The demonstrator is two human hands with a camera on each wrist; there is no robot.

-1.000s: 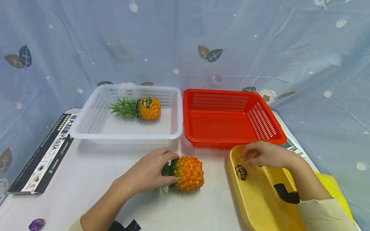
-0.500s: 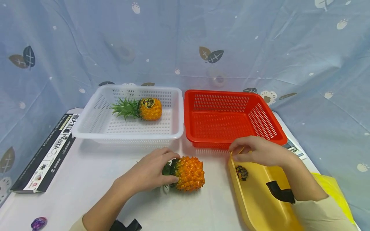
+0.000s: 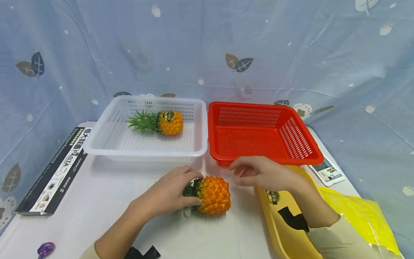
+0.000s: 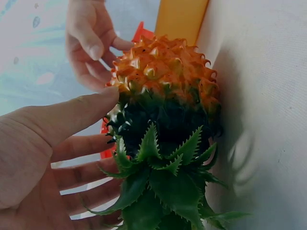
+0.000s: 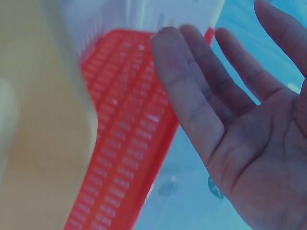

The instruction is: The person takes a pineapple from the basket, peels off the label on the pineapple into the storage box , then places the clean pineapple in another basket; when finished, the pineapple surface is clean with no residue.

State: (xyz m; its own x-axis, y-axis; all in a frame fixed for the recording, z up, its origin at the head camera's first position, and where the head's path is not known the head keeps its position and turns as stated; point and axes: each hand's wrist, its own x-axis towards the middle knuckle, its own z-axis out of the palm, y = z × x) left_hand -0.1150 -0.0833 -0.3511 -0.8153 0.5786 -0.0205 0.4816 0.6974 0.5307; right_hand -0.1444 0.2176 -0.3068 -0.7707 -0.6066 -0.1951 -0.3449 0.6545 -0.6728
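Orange pineapple (image 3: pixel 214 196) lies on the white table (image 3: pixel 233 237), near middle, crown left. I see the left hand (image 3: pixel 174 190) gripping it around the crown end. Right hand (image 3: pixel 263 174), fingers relaxed, clear of the thumb, hovers by the yellow tray (image 3: pixel 291 237), near right. Far left, white basket (image 3: pixel 145 153) with second pineapple (image 3: pixel 171 124); far right, red basket (image 3: pixel 249 140).

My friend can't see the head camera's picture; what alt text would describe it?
A left hand holds an orange pineapple on a white table; the right hand hovers nearby, holding nothing, near a yellow tray. Behind, a second pineapple lies in a white basket beside a red basket.
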